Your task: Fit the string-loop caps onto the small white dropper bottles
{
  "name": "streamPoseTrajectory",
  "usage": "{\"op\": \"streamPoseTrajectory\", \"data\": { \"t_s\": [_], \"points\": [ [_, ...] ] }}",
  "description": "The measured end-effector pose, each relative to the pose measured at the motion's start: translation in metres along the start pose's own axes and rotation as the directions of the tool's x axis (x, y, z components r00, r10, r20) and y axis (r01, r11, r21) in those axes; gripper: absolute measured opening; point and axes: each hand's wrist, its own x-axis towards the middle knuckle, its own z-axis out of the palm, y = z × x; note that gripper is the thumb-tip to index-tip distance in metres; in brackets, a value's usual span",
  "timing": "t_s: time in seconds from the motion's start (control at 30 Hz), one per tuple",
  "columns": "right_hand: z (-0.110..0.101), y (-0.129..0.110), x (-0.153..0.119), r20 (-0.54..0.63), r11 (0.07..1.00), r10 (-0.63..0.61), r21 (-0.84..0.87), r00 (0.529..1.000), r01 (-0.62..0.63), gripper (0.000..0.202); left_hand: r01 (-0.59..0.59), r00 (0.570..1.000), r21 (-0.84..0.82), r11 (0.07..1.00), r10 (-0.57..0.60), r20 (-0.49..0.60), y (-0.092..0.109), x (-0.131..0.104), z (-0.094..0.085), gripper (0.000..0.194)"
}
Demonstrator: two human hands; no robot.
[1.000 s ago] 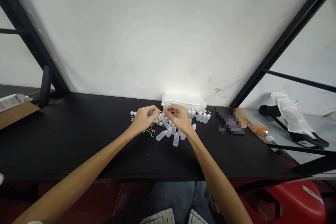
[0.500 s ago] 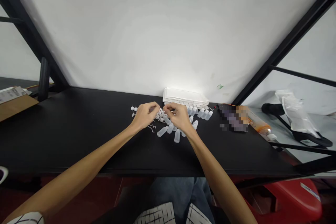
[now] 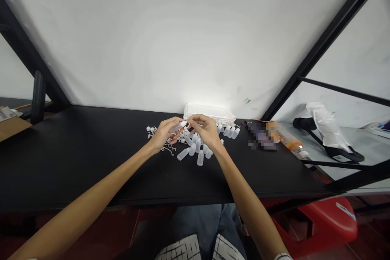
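My left hand (image 3: 166, 132) is closed around a small translucent squeeze bottle (image 3: 178, 126), which lies tilted with its white top pointing right. My right hand (image 3: 204, 128) pinches at that top with thumb and forefinger; what sits between these fingertips is too small to make out. Below and between the hands several more squeeze bottles (image 3: 200, 157) lie loose on the black table (image 3: 122, 154). White caps and nozzle pieces (image 3: 148, 128) are heaped around and behind my left hand. Thin white straps (image 3: 168, 147) lie just in front of it.
A stack of white trays (image 3: 209, 110) lies against the wall, with upright capped bottles (image 3: 231, 132) in front. Farther right are a blurred dark item (image 3: 262, 136) and an orange-labelled drink bottle (image 3: 291, 140). A cardboard box (image 3: 14, 126) stands at far left, a red stool (image 3: 329, 221) below right.
A squeeze bottle now shows in my left hand, which has turned to expose it. My right hand stays pinched beside it. The whole view has shifted slightly.
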Motion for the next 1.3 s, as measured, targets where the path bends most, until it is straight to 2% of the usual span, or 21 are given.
{"op": "streamPoseTrajectory", "data": {
  "t_s": [0.1, 0.17, 0.23, 0.37, 0.43, 0.5, 0.53, 0.6, 0.67, 0.73, 0.8, 0.87, 0.97, 1.07, 1.17, 1.3],
  "points": [
    [-0.010, -0.003, 0.003, -0.051, 1.000, 0.004, 0.010, 0.999, -0.003, 0.023, -0.006, 0.999, 0.071, 0.997, 0.009, -0.044, -0.002, -0.001, -0.004, 0.037],
    [-0.025, -0.004, 0.006, -0.138, 1.000, -0.015, 0.013, 0.990, 0.017, 0.025, -0.042, 0.992, 0.124, 0.991, 0.056, -0.113, -0.005, 0.000, -0.009, 0.039],
    [-0.047, -0.002, 0.009, -0.269, 0.999, -0.043, -0.006, 0.962, 0.043, 0.025, -0.078, 0.979, 0.174, 0.982, 0.109, -0.174, -0.007, 0.002, -0.015, 0.039],
    [-0.108, 0.011, 0.005, -0.524, 0.988, -0.126, -0.143, 0.842, 0.059, 0.027, -0.109, 0.954, 0.290, 0.951, 0.181, -0.237, -0.012, 0.007, -0.027, 0.041],
    [-0.141, 0.021, 0.000, -0.616, 0.964, -0.181, -0.266, 0.767, 0.014, 0.028, -0.113, 0.947, 0.383, 0.917, 0.216, -0.237, -0.013, 0.009, -0.033, 0.042],
    [-0.168, 0.028, -0.007, -0.683, 0.915, -0.226, -0.394, 0.695, -0.090, 0.027, -0.113, 0.941, 0.486, 0.866, 0.251, -0.228, -0.013, 0.011, -0.039, 0.041],
    [-0.179, 0.031, -0.011, -0.699, 0.874, -0.245, -0.460, 0.672, -0.159, 0.027, -0.113, 0.938, 0.532, 0.839, 0.267, -0.221, -0.013, 0.011, -0.041, 0.041],
    [-0.194, 0.034, -0.018, -0.700, 0.732, -0.289, -0.602, 0.653, -0.320, 0.025, -0.112, 0.937, 0.601, 0.792, 0.286, -0.201, -0.014, 0.012, -0.045, 0.041],
    [-0.201, 0.034, -0.023, -0.678, 0.569, -0.290, -0.689, 0.675, -0.448, 0.022, -0.107, 0.938, 0.644, 0.758, 0.292, -0.188, -0.015, 0.013, -0.049, 0.040],
    [-0.203, 0.032, -0.026, -0.639, 0.453, -0.247, -0.740, 0.728, -0.496, 0.021, -0.099, 0.939, 0.678, 0.729, 0.294, -0.178, -0.015, 0.013, -0.050, 0.040],
    [-0.203, 0.030, -0.027, -0.605, 0.389, -0.204, -0.772, 0.770, -0.503, 0.021, -0.096, 0.938, 0.711, 0.696, 0.303, -0.169, -0.015, 0.013, -0.050, 0.040],
    [-0.202, 0.028, -0.027, -0.586, 0.346, -0.177, -0.789, 0.791, -0.507, 0.021, -0.100, 0.932, 0.739, 0.667, 0.323, -0.164, -0.015, 0.012, -0.049, 0.041],
    [-0.200, 0.027, -0.027, -0.554, 0.321, -0.113, -0.806, 0.825, -0.497, 0.018, -0.114, 0.921, 0.773, 0.624, 0.359, -0.154, -0.015, 0.012, -0.049, 0.042],
    [-0.199, 0.028, -0.027, -0.519, 0.338, -0.064, -0.815, 0.853, -0.470, 0.017, -0.123, 0.920, 0.798, 0.590, 0.369, -0.130, -0.017, 0.013, -0.051, 0.042],
    [-0.199, 0.030, -0.027, -0.495, 0.351, -0.043, -0.821, 0.868, -0.451, 0.018, -0.134, 0.912, 0.821, 0.555, 0.394, -0.117, -0.019, 0.013, -0.053, 0.042],
    [-0.200, 0.033, -0.028, -0.472, 0.351, -0.008, -0.827, 0.881, -0.440, 0.017, -0.147, 0.880, 0.862, 0.484, 0.463, -0.110, -0.018, 0.013, -0.054, 0.043]
  ]
}}
